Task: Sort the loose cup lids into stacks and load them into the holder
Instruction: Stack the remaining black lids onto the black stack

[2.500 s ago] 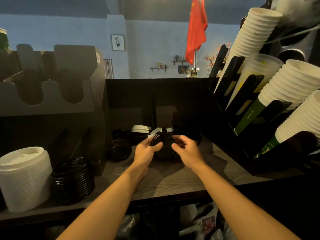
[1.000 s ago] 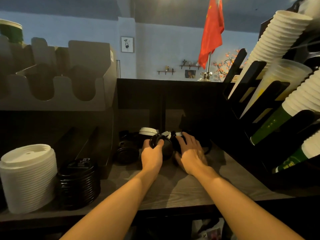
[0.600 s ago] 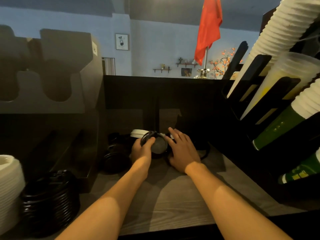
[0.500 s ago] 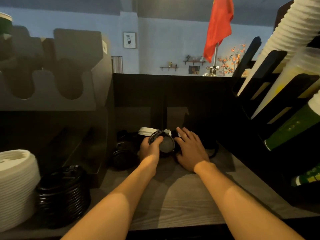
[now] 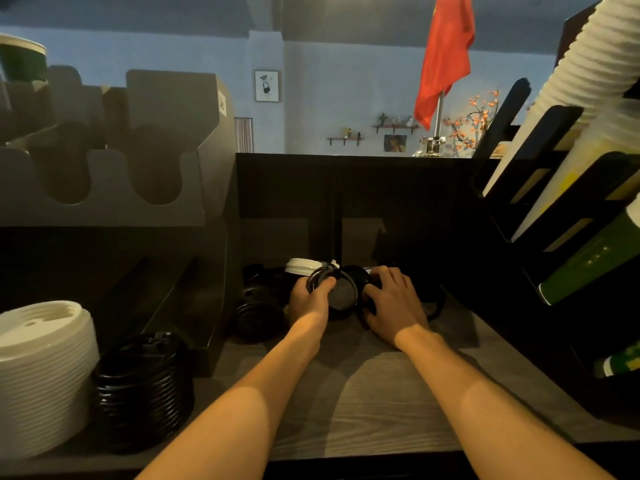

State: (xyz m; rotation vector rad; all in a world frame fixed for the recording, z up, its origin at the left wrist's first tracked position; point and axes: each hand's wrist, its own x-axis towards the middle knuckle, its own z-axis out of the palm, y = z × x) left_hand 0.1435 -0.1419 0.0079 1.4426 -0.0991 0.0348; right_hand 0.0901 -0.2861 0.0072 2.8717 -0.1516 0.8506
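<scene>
This looks like a coffee shop counter. Tall stacks of paper cups (image 5: 585,64) lean in a black rack (image 5: 554,188) at 2 o'clock. Piles of white lids (image 5: 41,372) and black lids (image 5: 142,386) sit at 8 o'clock beside a lid holder (image 5: 114,161).

Dim, warm patches on both forearms, deep shadow at counter back, wide-angle bending at edges, soft detail

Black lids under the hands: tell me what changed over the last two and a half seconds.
The right hand let go of the black lids both hands had held and moved right, now spread flat over loose lids beside them. The left hand alone grips the lids, thumb on top. The white stack and black stack at left stayed put.
</scene>
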